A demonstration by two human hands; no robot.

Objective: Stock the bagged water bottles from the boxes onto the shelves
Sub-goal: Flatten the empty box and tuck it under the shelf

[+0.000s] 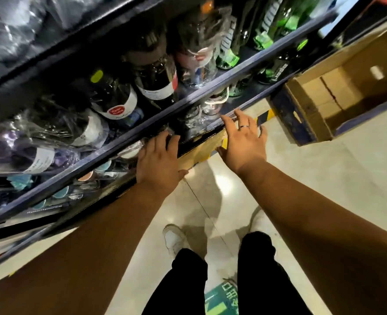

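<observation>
Shelves (124, 138) look largely stocked with bagged water bottles (117, 103), and the open box (310, 114) at right shows a bare bottom. The cardboard box (201, 146) by the lowest shelf seems to hold more. The left hand (158, 160) grips its rim, and the right hand (242, 142) is spread-fingered, holding nothing.

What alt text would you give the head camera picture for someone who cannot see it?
A person's left hand grips the edge of a cardboard box tucked low against the shelves, while the right hand, wearing a ring, reaches spread open to the same box. The shelves hold bagged bottles; an open carton stands on the floor at right.
</observation>
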